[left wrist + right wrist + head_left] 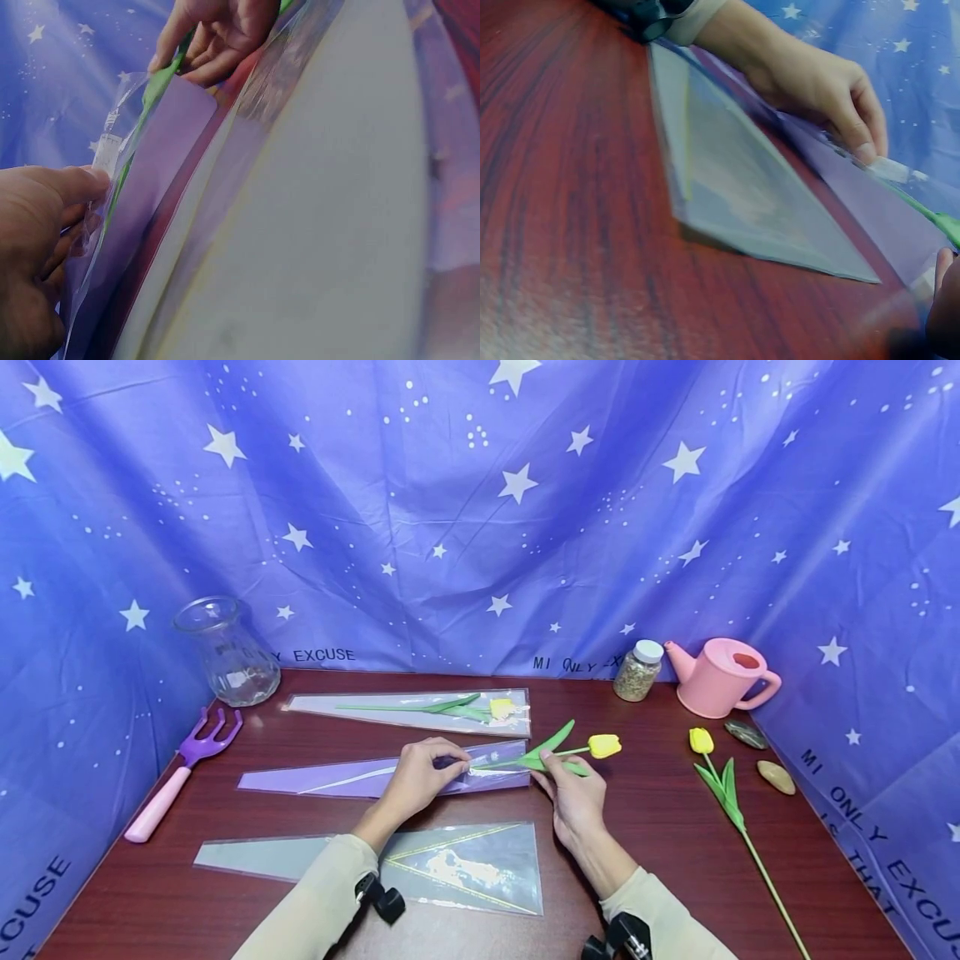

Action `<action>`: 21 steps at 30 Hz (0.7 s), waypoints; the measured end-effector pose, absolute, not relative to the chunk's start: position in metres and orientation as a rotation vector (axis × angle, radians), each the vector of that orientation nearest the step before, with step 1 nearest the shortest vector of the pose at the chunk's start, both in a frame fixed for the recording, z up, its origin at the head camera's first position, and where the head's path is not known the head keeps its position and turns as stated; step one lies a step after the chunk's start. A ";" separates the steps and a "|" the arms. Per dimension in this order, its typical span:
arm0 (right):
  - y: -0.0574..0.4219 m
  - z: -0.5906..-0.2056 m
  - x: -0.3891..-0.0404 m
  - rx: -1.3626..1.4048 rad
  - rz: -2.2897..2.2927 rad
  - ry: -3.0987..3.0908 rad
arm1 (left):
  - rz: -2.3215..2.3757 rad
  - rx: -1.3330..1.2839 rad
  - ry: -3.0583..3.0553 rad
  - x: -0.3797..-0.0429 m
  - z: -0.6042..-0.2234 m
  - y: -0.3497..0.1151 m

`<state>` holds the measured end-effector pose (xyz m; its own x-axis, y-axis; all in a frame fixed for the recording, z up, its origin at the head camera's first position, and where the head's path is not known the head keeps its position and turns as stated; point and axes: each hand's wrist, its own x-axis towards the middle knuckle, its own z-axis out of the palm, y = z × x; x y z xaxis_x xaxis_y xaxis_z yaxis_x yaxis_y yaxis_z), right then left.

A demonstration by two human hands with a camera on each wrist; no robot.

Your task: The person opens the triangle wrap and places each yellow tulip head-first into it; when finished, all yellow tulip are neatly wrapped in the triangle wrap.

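A yellow artificial tulip [604, 745] lies partly within a long purple wrapping sleeve [300, 781] with a clear front. My right hand [579, 797] pinches the tulip around its leaves, at the sleeve's wide right end. Between thumb and fingers, my left hand [420, 772] pinches the sleeve's clear film, which stands lifted off the purple back in the left wrist view. The green stem [120, 191] runs beneath that film there. In the right wrist view the right hand [945, 304] shows only at the edge, near a green leaf [949, 225].
Behind lies a white sleeve [360, 713] holding another yellow tulip; in front is a grey sleeve [262, 857]. Left stand a glass vase [240, 668] and purple hand rake [202, 747]. Right are a jar [637, 675], pink watering can [716, 681], two stones [776, 777] and loose tulip [702, 741].
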<state>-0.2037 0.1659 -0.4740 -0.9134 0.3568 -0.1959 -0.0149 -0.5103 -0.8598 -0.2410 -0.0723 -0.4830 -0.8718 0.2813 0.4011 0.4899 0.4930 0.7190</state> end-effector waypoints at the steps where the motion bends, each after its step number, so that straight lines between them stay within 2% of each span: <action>1: 0.164 -0.475 -0.204 -0.524 2.496 -1.431 | -1.321 -0.658 -2.505 -0.241 -0.483 -0.072; 7: 0.164 -0.477 -0.202 -0.527 2.470 -1.585 | -1.324 -0.654 -2.507 -0.241 -0.483 -0.071; 14: 0.187 -0.474 -0.194 -0.382 2.384 -1.898 | -1.334 -0.674 -2.501 -0.241 -0.483 -0.069; 21: 0.220 -0.464 -0.192 -0.173 1.933 -2.461 | -1.341 -0.667 -2.496 -0.240 -0.483 -0.070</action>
<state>-0.1923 0.2198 -0.4645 -0.9939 0.0909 -0.0626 0.0824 0.2332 -0.9689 -0.2403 -0.0702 -0.4828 -0.8698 0.2828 0.4043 0.4932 0.4775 0.7271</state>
